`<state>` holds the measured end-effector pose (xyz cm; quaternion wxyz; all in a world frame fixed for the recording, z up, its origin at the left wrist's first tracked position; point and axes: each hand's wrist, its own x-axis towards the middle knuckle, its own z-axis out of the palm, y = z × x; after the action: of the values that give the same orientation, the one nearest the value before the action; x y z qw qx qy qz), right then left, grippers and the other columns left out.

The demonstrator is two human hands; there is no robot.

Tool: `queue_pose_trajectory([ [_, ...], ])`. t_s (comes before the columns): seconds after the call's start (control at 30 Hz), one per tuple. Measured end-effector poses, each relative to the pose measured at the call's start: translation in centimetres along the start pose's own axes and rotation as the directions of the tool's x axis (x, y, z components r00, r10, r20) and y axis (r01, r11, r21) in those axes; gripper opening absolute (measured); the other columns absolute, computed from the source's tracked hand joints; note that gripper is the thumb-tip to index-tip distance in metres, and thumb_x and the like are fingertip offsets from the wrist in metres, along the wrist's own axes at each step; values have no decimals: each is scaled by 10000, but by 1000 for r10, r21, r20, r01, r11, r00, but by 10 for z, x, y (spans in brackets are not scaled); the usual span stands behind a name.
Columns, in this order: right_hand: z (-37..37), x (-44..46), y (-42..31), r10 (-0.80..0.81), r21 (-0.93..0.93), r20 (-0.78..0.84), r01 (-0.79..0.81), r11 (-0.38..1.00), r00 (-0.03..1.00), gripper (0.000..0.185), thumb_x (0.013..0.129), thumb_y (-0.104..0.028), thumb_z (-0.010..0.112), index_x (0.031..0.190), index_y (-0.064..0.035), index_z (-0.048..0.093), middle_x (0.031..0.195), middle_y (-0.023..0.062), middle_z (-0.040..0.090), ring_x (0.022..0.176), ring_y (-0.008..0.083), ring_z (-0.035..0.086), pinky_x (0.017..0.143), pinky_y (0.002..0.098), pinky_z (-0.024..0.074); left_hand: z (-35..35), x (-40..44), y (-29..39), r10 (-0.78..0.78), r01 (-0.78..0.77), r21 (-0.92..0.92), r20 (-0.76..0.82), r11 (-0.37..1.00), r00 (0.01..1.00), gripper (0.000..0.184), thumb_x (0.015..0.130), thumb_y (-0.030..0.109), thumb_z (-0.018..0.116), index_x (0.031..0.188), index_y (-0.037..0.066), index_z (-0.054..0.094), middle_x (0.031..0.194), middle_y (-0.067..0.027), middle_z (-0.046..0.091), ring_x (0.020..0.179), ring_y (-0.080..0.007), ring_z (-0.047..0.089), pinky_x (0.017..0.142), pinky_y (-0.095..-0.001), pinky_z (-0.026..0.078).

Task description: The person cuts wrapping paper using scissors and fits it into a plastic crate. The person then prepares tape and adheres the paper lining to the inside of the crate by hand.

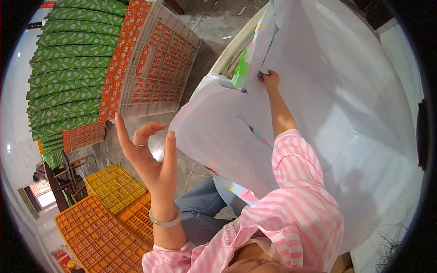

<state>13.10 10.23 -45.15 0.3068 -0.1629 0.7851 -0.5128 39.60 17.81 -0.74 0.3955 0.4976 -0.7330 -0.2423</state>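
My left hand point(152, 157) is raised in the air with its fingers spread, holding nothing. It wears a ring and a pale bangle point(165, 217). My right hand point(271, 80) reaches out over the large white sheets point(314, 91), its fingers pinched at a sheet's edge beside a small dark gap. Exactly what lies between the fingertips is partly hidden. A nearer white sheet point(218, 123) curves over the side by my knee, with bits of coloured print showing along its edges. A bright green printed strip point(241, 68) shows left of my right hand.
At upper left, a white plastic crate point(159, 63) holds orange printed material beside stacked green printed packs point(77, 68). Yellow crates point(114, 186) and orange crates point(98, 232) stand at lower left. Paper scraps lie on the grey floor point(218, 34).
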Motion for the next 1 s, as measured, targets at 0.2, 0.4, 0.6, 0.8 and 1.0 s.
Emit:
queue_pose_trajectory([
  [0.2,0,-1,2,152,180,81,-164,970,985,154,732,-48,593,805,86,616,617,108,634,563,193,648,529,259,530,2,1,1,-1,1,6,-6,1000,1000,826,773,13,635,1409,12,109,907,-79,571,880,-148,525,882,-299,365],
  [0.4,12,8,15,166,578,109,-198,791,980,172,739,-32,583,832,112,597,718,134,637,567,188,632,524,262,540,4,0,1,13,-13,16,7,1000,1000,824,774,12,635,1407,5,107,910,-84,572,878,-147,528,878,-295,369],
  [0.6,18,9,15,302,445,85,-307,841,950,246,736,-22,558,955,75,614,813,153,647,643,205,637,575,289,523,5,-1,2,4,-4,11,0,1000,1000,830,772,10,637,1408,5,104,912,-86,573,878,-145,529,876,-289,373],
  [0.8,9,11,-12,-361,-488,-88,276,828,928,335,780,-22,508,1100,61,569,852,140,641,690,200,642,609,308,547,2,-2,3,0,0,13,-14,1000,1000,825,772,6,633,1407,6,108,918,-90,573,881,-147,531,876,-293,376],
  [1.0,7,-1,-4,346,682,109,-323,656,932,200,758,2,587,954,21,617,876,149,640,799,216,640,618,295,517,1,-1,3,-2,2,8,-21,1000,1000,822,773,14,633,1406,4,110,921,-89,572,882,-148,531,872,-295,375],
])
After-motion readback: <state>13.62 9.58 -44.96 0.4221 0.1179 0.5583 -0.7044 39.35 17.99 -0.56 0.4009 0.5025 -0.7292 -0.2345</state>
